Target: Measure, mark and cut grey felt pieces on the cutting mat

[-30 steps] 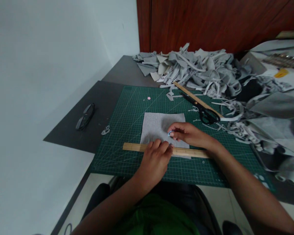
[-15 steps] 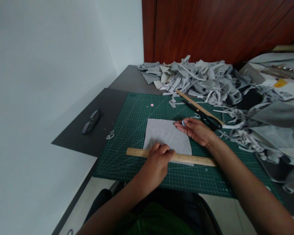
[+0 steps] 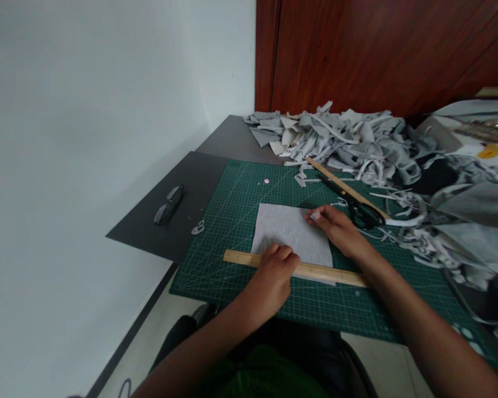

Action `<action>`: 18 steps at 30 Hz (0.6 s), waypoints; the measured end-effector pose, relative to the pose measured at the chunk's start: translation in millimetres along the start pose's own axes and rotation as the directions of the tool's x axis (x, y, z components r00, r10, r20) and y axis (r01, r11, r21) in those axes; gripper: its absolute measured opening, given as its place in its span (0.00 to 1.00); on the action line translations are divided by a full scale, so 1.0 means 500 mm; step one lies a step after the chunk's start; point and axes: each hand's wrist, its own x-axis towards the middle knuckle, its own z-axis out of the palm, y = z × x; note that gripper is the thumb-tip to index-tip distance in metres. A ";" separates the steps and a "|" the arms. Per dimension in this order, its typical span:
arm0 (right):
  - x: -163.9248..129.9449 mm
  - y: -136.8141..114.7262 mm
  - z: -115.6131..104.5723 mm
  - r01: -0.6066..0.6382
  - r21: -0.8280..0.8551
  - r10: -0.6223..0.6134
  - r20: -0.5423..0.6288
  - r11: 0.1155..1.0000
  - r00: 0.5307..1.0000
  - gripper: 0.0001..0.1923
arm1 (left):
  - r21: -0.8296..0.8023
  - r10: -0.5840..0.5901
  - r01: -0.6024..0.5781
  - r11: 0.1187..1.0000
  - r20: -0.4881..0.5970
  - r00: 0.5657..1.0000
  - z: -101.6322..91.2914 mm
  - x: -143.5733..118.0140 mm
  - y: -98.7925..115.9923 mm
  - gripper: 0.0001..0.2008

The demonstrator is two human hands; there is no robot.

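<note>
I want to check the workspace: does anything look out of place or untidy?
Yes. A big heap of grey fabric scraps spills onto the green cutting mat, partly burying a second wooden ruler and reaching the black scissors.

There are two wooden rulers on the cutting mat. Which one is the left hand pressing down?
The near ruler, lying across the lower edge of the grey felt piece under the left hand. The far ruler lies untouched beside the scissors.

Dim, soft daylight; edges warped, right side perhaps blurred.
</note>
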 end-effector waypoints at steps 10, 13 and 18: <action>-0.079 -0.100 -0.002 -0.289 0.266 -0.025 0.774 0.920 0.633 0.14 | 0.027 0.038 -0.038 0.999 -0.032 0.999 0.003 -0.001 -0.004 0.14; -0.086 -0.097 -0.002 -0.417 0.290 -0.010 0.831 0.861 0.556 0.11 | 0.129 0.022 -0.010 0.992 -0.087 0.996 -0.008 -0.004 -0.006 0.08; -0.068 -0.074 -0.007 -0.421 0.268 -0.052 0.887 0.867 0.458 0.11 | 0.227 -0.033 0.064 0.972 -0.135 0.990 -0.017 -0.009 -0.022 0.23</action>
